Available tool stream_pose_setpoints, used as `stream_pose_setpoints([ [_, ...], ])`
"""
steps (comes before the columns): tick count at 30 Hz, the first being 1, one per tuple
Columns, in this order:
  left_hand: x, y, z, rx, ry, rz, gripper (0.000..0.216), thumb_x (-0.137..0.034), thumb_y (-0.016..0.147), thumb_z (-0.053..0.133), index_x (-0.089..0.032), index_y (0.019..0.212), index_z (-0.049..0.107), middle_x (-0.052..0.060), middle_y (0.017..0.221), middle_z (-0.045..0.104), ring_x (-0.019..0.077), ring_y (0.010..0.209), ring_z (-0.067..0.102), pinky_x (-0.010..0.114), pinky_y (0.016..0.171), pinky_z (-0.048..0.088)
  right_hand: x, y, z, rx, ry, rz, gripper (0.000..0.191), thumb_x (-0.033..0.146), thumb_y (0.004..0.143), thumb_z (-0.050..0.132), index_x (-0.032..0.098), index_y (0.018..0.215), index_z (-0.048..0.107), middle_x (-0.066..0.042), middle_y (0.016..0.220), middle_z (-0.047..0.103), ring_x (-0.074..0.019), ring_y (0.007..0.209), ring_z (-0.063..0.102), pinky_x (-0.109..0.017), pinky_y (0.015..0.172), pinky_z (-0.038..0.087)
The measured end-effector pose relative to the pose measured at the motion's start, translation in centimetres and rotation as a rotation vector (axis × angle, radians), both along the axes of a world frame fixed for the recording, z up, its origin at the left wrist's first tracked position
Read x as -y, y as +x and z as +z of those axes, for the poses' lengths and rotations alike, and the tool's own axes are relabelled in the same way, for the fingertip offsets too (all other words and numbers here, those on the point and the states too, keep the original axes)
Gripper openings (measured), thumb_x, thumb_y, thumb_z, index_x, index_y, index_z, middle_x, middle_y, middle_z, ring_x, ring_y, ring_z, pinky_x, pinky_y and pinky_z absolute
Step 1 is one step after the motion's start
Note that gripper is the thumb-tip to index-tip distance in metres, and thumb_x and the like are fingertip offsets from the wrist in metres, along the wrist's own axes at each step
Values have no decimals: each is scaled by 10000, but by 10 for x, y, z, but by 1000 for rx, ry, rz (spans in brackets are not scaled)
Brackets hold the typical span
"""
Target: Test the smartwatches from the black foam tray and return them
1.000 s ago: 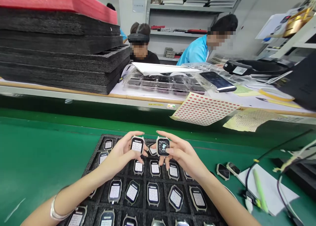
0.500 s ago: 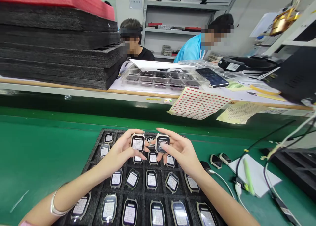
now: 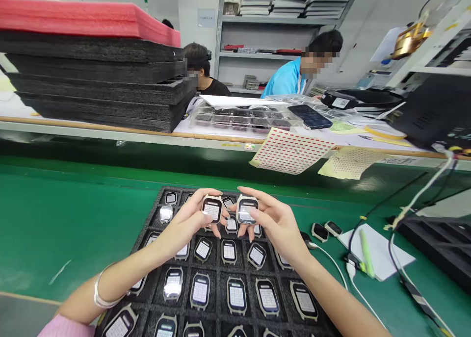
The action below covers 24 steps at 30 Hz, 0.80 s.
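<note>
My left hand (image 3: 193,214) grips a strapless smartwatch (image 3: 212,208) by its edges, thumb on the lower part of its lit screen. In my right hand (image 3: 270,218) is a second smartwatch (image 3: 247,210), its case pale, with my thumb on the screen. Both watches are held up side by side, apart from each other. Below them lies a black foam tray (image 3: 217,273) with square compartments. Several more watches sit in it, among them one watch (image 3: 236,295) showing a white grid on its screen. My hands and forearms hide some compartments.
Two dark-screened watches (image 3: 320,232) lie on the green table right of the tray, near white paper with a green pen (image 3: 367,253) and cables (image 3: 331,261). Behind runs a shelf edge (image 3: 206,140) bearing stacked black foam (image 3: 110,91), a clear tray and a phone (image 3: 310,116). Two people are beyond.
The right-hand watch's screen has gone from dark with text to a white grid. My left thumb has shifted on its watch. The whole view has shifted, showing more of the tray's near rows.
</note>
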<state>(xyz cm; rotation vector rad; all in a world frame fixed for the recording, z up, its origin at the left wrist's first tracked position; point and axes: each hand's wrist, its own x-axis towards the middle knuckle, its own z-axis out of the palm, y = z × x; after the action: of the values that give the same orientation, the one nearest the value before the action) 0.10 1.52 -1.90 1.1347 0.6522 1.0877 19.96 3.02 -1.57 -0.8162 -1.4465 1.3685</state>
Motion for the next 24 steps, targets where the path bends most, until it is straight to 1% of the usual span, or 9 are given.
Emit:
stream_pose_setpoints([
  [5, 1, 1, -1, -19, 43, 9, 276, -211, 885, 512, -169, 1156, 481, 86, 956, 601, 195, 867, 580, 308, 681, 540, 2, -3, 2, 33, 2, -76, 361, 301, 871, 626, 171, 1204, 581, -99, 885, 714, -152, 501, 637, -226, 384, 472],
  [9, 1, 2, 0, -49, 86, 63, 272, -304, 891, 551, -173, 1126, 509, 64, 871, 596, 182, 795, 591, 278, 620, 547, 0, 0, -1, 2, -12, 4, 381, 296, 877, 610, 179, 1237, 565, -106, 924, 711, -180, 547, 663, -245, 387, 492],
  [11, 0, 2, -1, -45, 81, 77, 276, -327, 883, 564, -175, 1108, 519, 67, 869, 603, 187, 779, 601, 277, 596, 547, -1, 2, -2, -13, -17, 40, 403, 286, 876, 607, 184, 1260, 549, -106, 933, 708, -195, 572, 676, -259, 402, 507],
  [13, -1, 1, -2, -28, 58, 71, 264, -321, 882, 561, -180, 1101, 524, 83, 923, 619, 203, 820, 610, 293, 619, 552, 0, 2, -3, -17, -18, 41, 421, 285, 875, 605, 181, 1278, 536, -95, 886, 708, -206, 592, 682, -269, 417, 515],
  [16, -2, -2, -2, 26, 7, 41, 232, -254, 883, 525, -182, 1104, 522, 101, 1002, 634, 233, 928, 608, 338, 713, 547, 1, 1, -3, -8, -15, 2, 432, 299, 873, 611, 167, 1278, 534, -78, 806, 702, -212, 592, 681, -273, 420, 513],
  [19, -1, -4, 0, 66, -47, 32, 270, -184, 855, 500, -179, 1125, 508, 101, 998, 644, 246, 980, 600, 369, 778, 527, -1, -1, -5, 24, -23, -50, 431, 314, 862, 630, 173, 1260, 542, -99, 892, 706, -194, 574, 672, -265, 412, 505],
  [21, 1, -5, 1, 86, -78, 25, 319, -158, 823, 513, -177, 1141, 499, 97, 984, 645, 245, 967, 604, 376, 782, 523, -1, -2, -3, 31, -35, -65, 411, 308, 859, 640, 190, 1243, 552, -107, 953, 702, -180, 566, 667, -257, 415, 500],
  [22, 2, -5, 2, 98, -95, 22, 342, -149, 808, 524, -178, 1148, 498, 93, 975, 643, 243, 950, 608, 378, 774, 524, 2, -2, -1, 15, -47, -40, 413, 308, 859, 643, 205, 1247, 548, -110, 981, 697, -182, 579, 672, -261, 431, 509],
  [24, 5, -5, 1, 124, -128, 19, 366, -145, 792, 554, -181, 1153, 506, 83, 950, 637, 232, 905, 614, 373, 752, 528, 16, -1, 9, -50, -84, 89, 493, 337, 843, 665, 255, 1302, 504, -118, 1071, 672, -206, 637, 692, -297, 490, 544],
])
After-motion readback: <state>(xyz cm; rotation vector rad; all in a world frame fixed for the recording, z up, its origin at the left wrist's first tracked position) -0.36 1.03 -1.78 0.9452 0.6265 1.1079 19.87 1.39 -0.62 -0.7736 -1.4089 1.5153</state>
